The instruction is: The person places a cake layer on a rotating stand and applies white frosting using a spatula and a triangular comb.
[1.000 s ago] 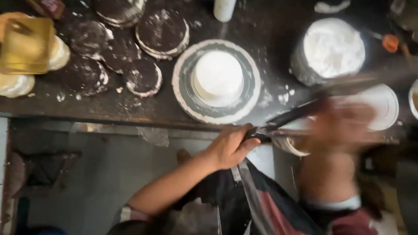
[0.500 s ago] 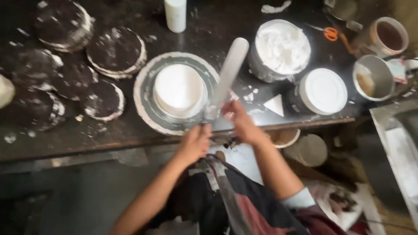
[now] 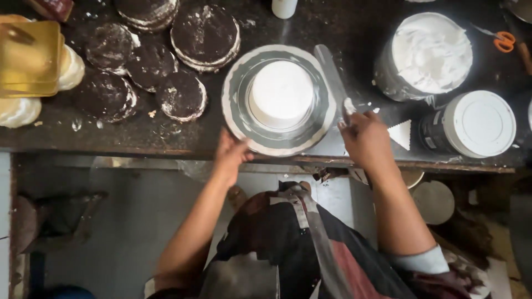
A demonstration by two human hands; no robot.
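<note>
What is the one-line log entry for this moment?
left hand: on turntable rim | right hand: holds spatula | white cake: centred

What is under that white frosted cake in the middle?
The white cake sits on a round grey turntable, whose rim the left hand touches. The turntable stands on the dark counter. Any board directly beneath the cake is covered.

dark cake rounds (image 3: 166, 61) crowd the turntable's (image 3: 238, 119) left, cream bowl (image 3: 426, 55) its right; front edge open.
</note>
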